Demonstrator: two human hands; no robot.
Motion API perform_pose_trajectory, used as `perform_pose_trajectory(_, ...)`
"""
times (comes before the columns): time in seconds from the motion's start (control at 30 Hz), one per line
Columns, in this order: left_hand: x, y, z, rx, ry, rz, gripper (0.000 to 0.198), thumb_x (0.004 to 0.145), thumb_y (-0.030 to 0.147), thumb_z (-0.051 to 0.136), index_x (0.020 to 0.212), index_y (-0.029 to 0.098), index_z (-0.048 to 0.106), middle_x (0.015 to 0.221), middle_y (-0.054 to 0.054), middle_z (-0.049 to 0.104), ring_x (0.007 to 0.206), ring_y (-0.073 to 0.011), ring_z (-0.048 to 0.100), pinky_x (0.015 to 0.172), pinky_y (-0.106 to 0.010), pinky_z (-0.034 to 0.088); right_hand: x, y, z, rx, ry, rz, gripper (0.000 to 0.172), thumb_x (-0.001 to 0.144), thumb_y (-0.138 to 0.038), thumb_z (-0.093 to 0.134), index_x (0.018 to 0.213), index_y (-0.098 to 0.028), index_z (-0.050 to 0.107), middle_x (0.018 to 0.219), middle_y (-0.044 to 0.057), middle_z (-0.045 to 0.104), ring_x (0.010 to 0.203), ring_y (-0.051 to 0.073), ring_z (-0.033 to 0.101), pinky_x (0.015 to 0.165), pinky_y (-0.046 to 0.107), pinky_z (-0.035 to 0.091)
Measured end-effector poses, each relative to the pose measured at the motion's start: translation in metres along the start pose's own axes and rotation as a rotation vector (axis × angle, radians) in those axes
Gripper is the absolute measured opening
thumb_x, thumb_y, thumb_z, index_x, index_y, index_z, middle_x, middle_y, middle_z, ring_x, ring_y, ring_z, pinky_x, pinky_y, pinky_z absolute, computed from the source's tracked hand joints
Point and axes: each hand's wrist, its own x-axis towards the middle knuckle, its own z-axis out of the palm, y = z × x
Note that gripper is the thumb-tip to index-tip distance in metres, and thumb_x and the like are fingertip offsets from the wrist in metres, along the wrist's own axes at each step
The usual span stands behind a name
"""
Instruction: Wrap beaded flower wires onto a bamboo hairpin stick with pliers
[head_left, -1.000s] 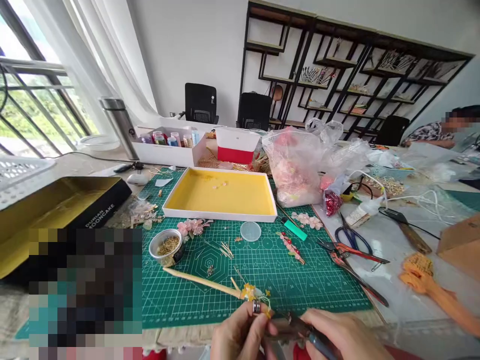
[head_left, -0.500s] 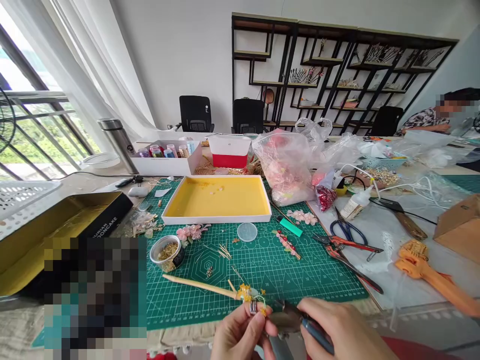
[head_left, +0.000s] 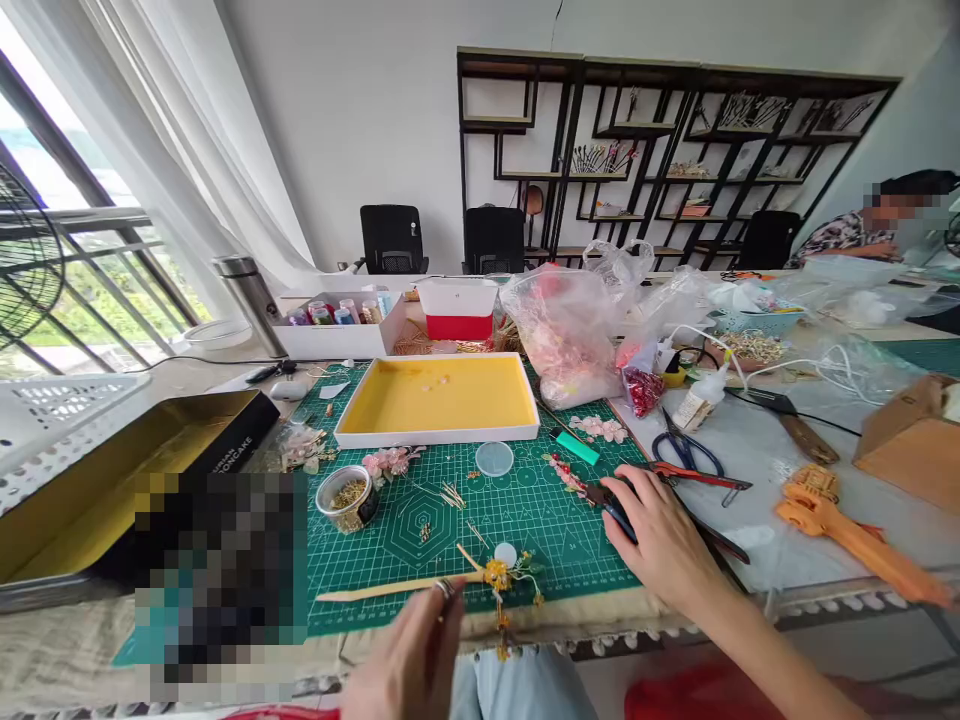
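My left hand (head_left: pixel 412 650) is at the front edge of the mat, smeared by motion, with a ring on one finger. Its closed fingers are at the shaft of a pale wooden hairpin (head_left: pixel 382 588). Yellow flowers (head_left: pixel 496 574) and small green leaves cluster at the hairpin's right end, with a dangling strand reaching past the table edge. To the right, my right hand (head_left: pixel 652 525) is wrapped round dark-handled pliers (head_left: pixel 619 516), low over the mat, their jaws by a pink-and-red flower sprig (head_left: pixel 564 474). Red-handled pliers (head_left: pixel 686 472) lie just beyond that hand.
On the green cutting mat (head_left: pixel 555 540) are a tub of gold beads (head_left: pixel 348 500), a clear lid (head_left: pixel 495 459) and a green lighter (head_left: pixel 576 447). A yellow-lined tray (head_left: pixel 442 400) stands behind. An orange glue gun (head_left: pixel 832 515) lies right; a person (head_left: pixel 847 235) sits far right.
My right hand has carried the pliers away from the flowers, right and forward to the mat's right side. My left hand has shifted left from the flowers to the shaft.
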Motion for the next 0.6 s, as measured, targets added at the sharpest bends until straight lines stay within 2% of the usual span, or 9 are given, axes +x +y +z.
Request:
perform_pose_trajectory(0.03,0.008,-0.006,-0.009,0.108,0.048,0.079,0.023,0.094,0.036,0.045,0.105,0.027,0.064,0.099,-0.001,0.072,0.082,-0.0187,0.068,0.069,-0.027,0.052,-0.001,0.001,0.001,0.018,0.013,0.007,0.032,0.093,-0.027,0.041,0.119,-0.011,0.051,0.118,0.017,0.047,0.109,0.032,0.048,0.091,0.048,0.043)
perform_pose_trajectory(0.07,0.018,-0.011,-0.016,0.203,0.044,0.154,0.021,0.092,0.035,0.048,0.102,0.025,0.064,0.103,-0.004,0.07,0.093,-0.0229,0.065,0.074,-0.031,0.052,-0.002,0.001,0.001,0.037,0.025,0.012,0.032,0.093,-0.029,0.042,0.119,-0.012,0.051,0.119,0.017,0.047,0.11,0.032,0.048,0.093,0.048,0.042)
perform_pose_trajectory(0.17,0.043,-0.026,-0.027,0.371,-0.071,0.266,0.013,0.087,0.029,0.056,0.095,0.021,0.064,0.101,-0.007,0.069,0.103,-0.0304,0.058,0.081,-0.043,0.048,-0.002,0.002,-0.001,0.096,0.053,0.019,0.034,0.092,-0.033,0.047,0.121,-0.015,0.05,0.121,0.015,0.047,0.113,0.031,0.046,0.096,0.048,0.041)
perform_pose_trajectory(0.27,0.057,-0.032,-0.027,0.374,-0.211,0.342,0.01,0.087,0.03,0.059,0.092,0.023,0.062,0.098,-0.004,0.069,0.109,-0.0309,0.053,0.089,-0.048,0.042,-0.001,0.002,-0.004,0.141,0.103,0.043,0.032,0.092,-0.033,0.047,0.12,-0.016,0.05,0.121,0.014,0.047,0.115,0.031,0.046,0.098,0.048,0.041)
perform_pose_trajectory(0.4,0.058,-0.022,-0.025,0.35,-0.318,0.367,0.009,0.088,0.027,0.057,0.082,0.021,0.059,0.09,-0.003,0.067,0.095,-0.0253,0.058,0.083,-0.041,0.044,-0.006,-0.003,-0.01,0.192,0.204,0.101,0.025,0.094,-0.028,0.043,0.115,-0.017,0.053,0.118,0.014,0.049,0.114,0.031,0.047,0.099,0.051,0.039)
perform_pose_trajectory(0.5,0.054,-0.006,-0.033,0.345,-0.282,0.368,0.017,0.093,0.027,0.047,0.081,0.02,0.056,0.085,-0.001,0.065,0.082,-0.0195,0.06,0.077,-0.035,0.045,-0.015,-0.012,-0.018,0.258,0.257,0.119,0.022,0.095,-0.025,0.042,0.113,-0.02,0.053,0.118,0.013,0.049,0.114,0.03,0.047,0.098,0.051,0.039)
perform_pose_trajectory(0.6,0.05,0.013,-0.05,0.322,-0.224,0.313,0.019,0.096,0.026,0.039,0.084,0.021,0.052,0.087,0.001,0.064,0.075,-0.0149,0.062,0.068,-0.027,0.044,-0.028,-0.024,-0.024,0.352,0.291,0.119,0.021,0.095,-0.023,0.041,0.113,-0.022,0.053,0.118,0.011,0.05,0.114,0.028,0.048,0.097,0.049,0.041)
